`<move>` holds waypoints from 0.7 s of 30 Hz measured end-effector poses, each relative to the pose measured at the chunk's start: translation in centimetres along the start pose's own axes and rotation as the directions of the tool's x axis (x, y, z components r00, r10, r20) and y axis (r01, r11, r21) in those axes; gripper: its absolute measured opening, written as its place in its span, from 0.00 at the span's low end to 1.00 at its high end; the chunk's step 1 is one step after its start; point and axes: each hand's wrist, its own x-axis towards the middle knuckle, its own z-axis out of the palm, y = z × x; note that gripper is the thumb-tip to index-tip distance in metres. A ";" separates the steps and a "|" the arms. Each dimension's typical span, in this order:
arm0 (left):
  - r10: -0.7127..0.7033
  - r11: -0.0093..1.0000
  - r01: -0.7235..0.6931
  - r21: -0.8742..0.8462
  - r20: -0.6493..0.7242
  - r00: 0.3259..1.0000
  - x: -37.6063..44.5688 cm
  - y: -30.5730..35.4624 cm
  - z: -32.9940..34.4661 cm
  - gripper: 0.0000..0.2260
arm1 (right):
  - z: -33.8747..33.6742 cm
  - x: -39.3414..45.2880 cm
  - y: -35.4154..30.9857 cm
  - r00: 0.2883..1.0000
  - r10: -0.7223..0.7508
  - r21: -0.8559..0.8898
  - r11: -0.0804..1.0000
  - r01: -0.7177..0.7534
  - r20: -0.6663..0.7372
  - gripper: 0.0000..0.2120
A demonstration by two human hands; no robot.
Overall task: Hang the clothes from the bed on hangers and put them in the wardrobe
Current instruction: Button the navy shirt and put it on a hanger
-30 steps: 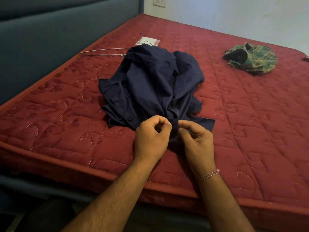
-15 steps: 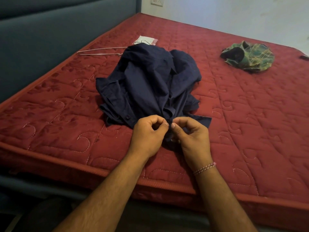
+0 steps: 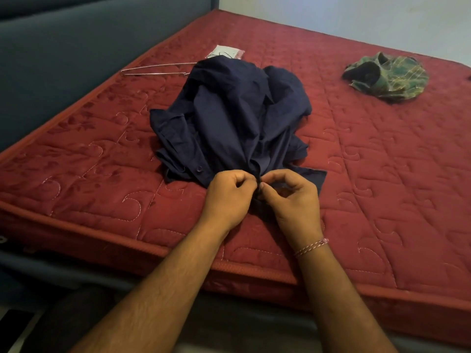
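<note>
Head view: both the left hand (image 3: 229,197) and right hand (image 3: 293,200) pinch the near hem of the crumpled navy cotton shirt (image 3: 234,118), which stretches away from them across the red quilted mattress (image 3: 382,174); the thin wire hanger (image 3: 155,70) lies beyond the shirt's far-left edge.

A red quilted mattress (image 3: 382,200) is filling the room, lying against a blue-grey padded headboard (image 3: 76,59), with a pale wall (image 3: 356,19) rising behind in dim light.
</note>
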 end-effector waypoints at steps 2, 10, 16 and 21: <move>-0.012 1.000 0.012 -0.024 -0.002 1.000 -0.1 0.1 0.1 0.12 | 0.2 -0.1 0.0 0.998 -0.046 -0.112 0.993 0.041 -0.043 0.08; 0.093 0.990 -0.083 0.111 -0.085 0.992 -0.2 -0.5 0.4 0.10 | 0.6 -0.5 -0.2 0.988 -0.117 -0.248 0.965 0.089 -0.101 0.08; 0.171 0.967 -0.152 0.204 -0.080 0.982 -0.4 -0.6 0.6 0.08 | 0.2 -0.4 0.1 0.990 -0.079 -0.153 0.986 0.061 -0.114 0.03; 0.170 0.978 -0.164 0.131 -0.034 0.985 -0.3 -0.8 0.1 0.11 | 0.2 -0.5 -0.1 0.996 -0.086 -0.147 0.986 0.080 -0.037 0.02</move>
